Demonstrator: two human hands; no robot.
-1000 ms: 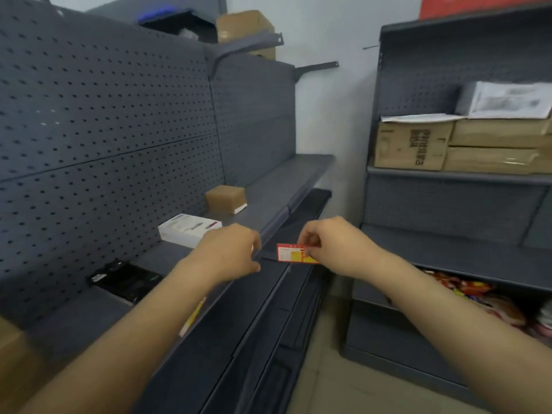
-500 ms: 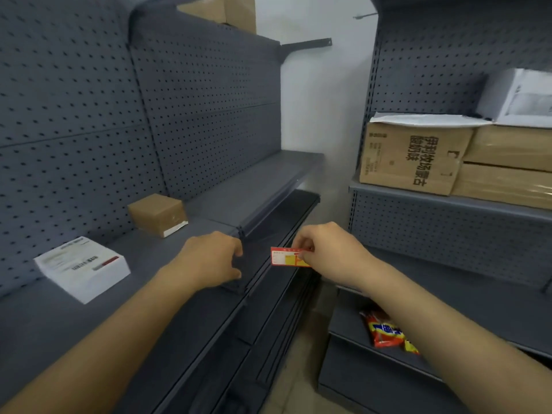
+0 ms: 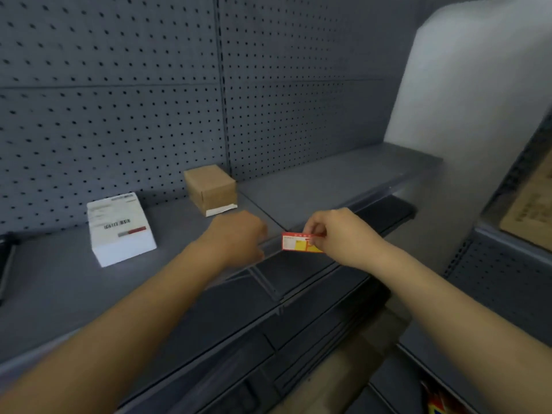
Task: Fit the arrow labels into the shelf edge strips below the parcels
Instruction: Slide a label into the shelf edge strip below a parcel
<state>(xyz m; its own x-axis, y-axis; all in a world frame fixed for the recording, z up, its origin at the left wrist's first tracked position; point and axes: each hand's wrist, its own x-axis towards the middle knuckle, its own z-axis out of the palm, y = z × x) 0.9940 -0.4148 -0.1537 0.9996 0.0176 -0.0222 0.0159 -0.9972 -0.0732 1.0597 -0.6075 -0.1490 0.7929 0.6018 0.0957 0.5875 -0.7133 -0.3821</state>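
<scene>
My right hand (image 3: 340, 234) pinches a small red and yellow label (image 3: 298, 242) by its right end, held just in front of the grey shelf's edge strip (image 3: 268, 273). My left hand (image 3: 239, 237) rests curled on the front lip of the shelf, just left of the label; its fingers are hidden over the edge. Behind the hands, a brown cardboard parcel (image 3: 211, 188) stands on the shelf (image 3: 53, 282). A white parcel (image 3: 119, 228) with a barcode label lies to its left.
A grey pegboard back panel (image 3: 149, 100) rises behind the shelf. Darker lower shelves (image 3: 313, 318) sit below the edge. A second shelving unit (image 3: 507, 264) with a cardboard box (image 3: 531, 210) stands at the right. A black item (image 3: 4, 258) shows at the far left edge.
The view has turned left and moved closer to the shelf, so the brown and white parcels now sit more central. Both hands stay at the shelf edge with the label between them.
</scene>
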